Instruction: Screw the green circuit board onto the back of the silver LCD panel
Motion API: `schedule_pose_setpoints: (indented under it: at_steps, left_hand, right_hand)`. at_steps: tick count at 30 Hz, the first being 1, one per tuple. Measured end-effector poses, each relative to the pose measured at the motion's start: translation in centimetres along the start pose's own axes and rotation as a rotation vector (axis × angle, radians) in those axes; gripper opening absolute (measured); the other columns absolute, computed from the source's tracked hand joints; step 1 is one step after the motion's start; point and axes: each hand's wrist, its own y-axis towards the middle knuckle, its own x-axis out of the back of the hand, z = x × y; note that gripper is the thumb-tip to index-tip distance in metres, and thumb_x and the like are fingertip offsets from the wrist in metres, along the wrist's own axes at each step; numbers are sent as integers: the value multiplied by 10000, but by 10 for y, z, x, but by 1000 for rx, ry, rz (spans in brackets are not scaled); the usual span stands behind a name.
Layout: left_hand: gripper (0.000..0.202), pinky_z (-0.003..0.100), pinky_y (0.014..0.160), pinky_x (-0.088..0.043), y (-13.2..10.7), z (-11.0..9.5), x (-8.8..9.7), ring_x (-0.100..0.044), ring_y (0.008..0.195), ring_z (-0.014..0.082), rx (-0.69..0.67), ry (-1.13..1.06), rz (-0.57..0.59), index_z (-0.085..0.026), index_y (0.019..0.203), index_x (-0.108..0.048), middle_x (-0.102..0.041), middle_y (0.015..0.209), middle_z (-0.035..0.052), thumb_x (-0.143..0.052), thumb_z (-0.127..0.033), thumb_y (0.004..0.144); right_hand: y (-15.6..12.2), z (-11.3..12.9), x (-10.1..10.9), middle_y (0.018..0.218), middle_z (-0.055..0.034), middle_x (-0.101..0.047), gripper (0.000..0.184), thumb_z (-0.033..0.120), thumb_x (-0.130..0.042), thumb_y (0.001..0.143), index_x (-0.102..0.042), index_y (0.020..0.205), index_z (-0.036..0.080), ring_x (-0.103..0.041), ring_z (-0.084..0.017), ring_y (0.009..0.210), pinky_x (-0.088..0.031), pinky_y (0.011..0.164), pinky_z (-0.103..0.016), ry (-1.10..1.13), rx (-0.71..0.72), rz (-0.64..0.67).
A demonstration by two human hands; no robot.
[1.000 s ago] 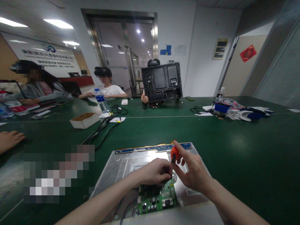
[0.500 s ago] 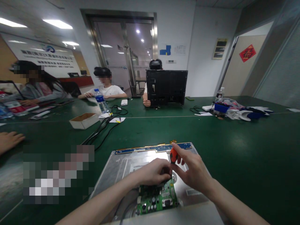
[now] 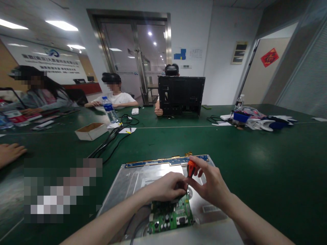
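Note:
My right hand (image 3: 213,182) is closed on the orange-and-black handle of a screwdriver (image 3: 191,168). The screwdriver stands nearly upright, its shaft pointing down at the upper right corner of a green circuit board (image 3: 172,217). My left hand (image 3: 170,187) is curled at the shaft's lower end, over the board's top edge; what its fingers pinch is hidden. Beneath both hands lies a silver metal display panel (image 3: 119,190), with a narrow blue circuit strip (image 3: 150,163) along its far edge.
Black cables (image 3: 107,144) and an open cardboard box (image 3: 91,131) lie to the left. A water bottle (image 3: 109,109) stands behind them. Across the green table, a person's hand holds a black monitor casing (image 3: 181,96). Gloves (image 3: 263,125) and a blue box (image 3: 240,117) sit at the right.
The screwdriver handle has turned and tilted slightly to the right in my right hand's fingers. My left hand has stayed in place.

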Motion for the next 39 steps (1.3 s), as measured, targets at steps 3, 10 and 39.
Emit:
schedule_pose_setpoints:
  at_steps: [3,10,39]
  left_hand:
    - [57,239,665,-433,1,1,0,-553,704,154,-4,2,-8,-170,805,-607,-606,767,-6,-605,-140,756]
    - [80,241,662,-420,1,1,-1,-552,716,160,3,5,-28,-171,839,-633,-622,776,-3,-623,-153,762]
    - [187,229,653,-430,3,6,0,-570,700,147,-39,-58,26,-169,922,-647,-649,805,-5,-606,-97,754]
  right_hand:
    - [0,1,0,819,-18,-691,570,189,-565,926,-363,1458,219,-618,-141,576,-515,540,-256,-9,18,21]
    - [-1,3,-1,797,-14,-687,575,170,-515,897,-340,1443,198,-625,-152,569,-530,530,-267,-11,27,-12]
    - [-1,-2,-2,766,2,-651,559,228,-541,948,-308,1456,203,-610,-145,561,-510,506,-248,-34,-7,0]
